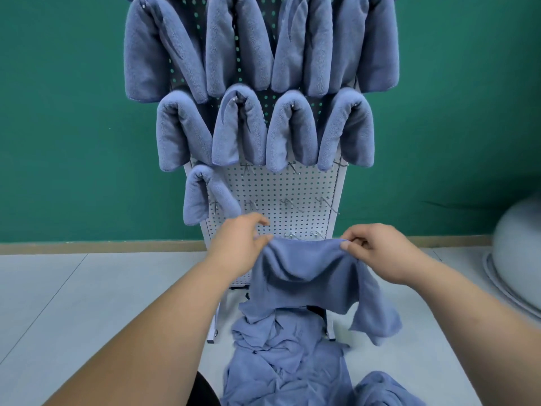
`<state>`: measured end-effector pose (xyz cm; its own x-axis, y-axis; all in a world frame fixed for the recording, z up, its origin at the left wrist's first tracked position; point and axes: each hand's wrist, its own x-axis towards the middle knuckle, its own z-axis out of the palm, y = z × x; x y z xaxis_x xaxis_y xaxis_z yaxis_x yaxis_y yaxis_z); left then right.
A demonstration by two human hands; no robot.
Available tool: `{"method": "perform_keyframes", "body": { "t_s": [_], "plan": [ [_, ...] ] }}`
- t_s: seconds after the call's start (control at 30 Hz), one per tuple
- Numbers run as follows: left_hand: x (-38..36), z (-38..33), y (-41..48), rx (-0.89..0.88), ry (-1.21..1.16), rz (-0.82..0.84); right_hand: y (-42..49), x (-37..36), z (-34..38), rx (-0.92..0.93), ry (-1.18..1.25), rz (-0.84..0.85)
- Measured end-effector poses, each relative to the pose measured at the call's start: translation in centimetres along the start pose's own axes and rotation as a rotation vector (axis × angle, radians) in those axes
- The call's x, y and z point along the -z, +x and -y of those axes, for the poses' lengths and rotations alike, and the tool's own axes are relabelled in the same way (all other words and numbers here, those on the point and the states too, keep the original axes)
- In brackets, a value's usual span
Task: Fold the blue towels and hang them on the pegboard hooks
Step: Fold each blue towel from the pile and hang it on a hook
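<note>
Hung towels (240, 127): nine, perhaps; top row cropped. Left hand (243, 244), right hand (377, 253), lower centre: fingers narrow, pinched one held towel (307, 276) by corners.

I see the pegboard's (278, 186) top two rows packed with hung towels (240, 127), plus a lone towel (199, 194) on the third row's left hook. Bare hooks (325, 202) right of it and below stand open. The held towel (304, 268) screens the lowest hooks (317, 234); the pile (287, 361) crowds the board's foot.
</note>
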<state>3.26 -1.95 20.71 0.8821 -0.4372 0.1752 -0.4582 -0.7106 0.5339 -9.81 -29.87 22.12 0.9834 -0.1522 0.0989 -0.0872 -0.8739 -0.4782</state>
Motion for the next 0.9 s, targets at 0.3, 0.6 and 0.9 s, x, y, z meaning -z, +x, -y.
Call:
{"method": "perform_keyframes", "body": {
  "t_s": [0.3, 0.6, 0.9],
  "plan": [
    [-3.4, -5.0, -1.5, -0.137, -0.334, 0.217, -0.6, -1.2, 4.1, 0.092, 0.184, 0.015],
    [-1.4, -3.1, -0.5, -0.086, -0.385, 0.111, 0.5, -1.2, 2.1, -0.021, -0.368, -0.076],
    [0.8, 2.0, 1.0, 0.121, -0.312, -0.094, 0.6, 1.4, -2.4, -0.1, -0.256, -0.042]
  ]
}}
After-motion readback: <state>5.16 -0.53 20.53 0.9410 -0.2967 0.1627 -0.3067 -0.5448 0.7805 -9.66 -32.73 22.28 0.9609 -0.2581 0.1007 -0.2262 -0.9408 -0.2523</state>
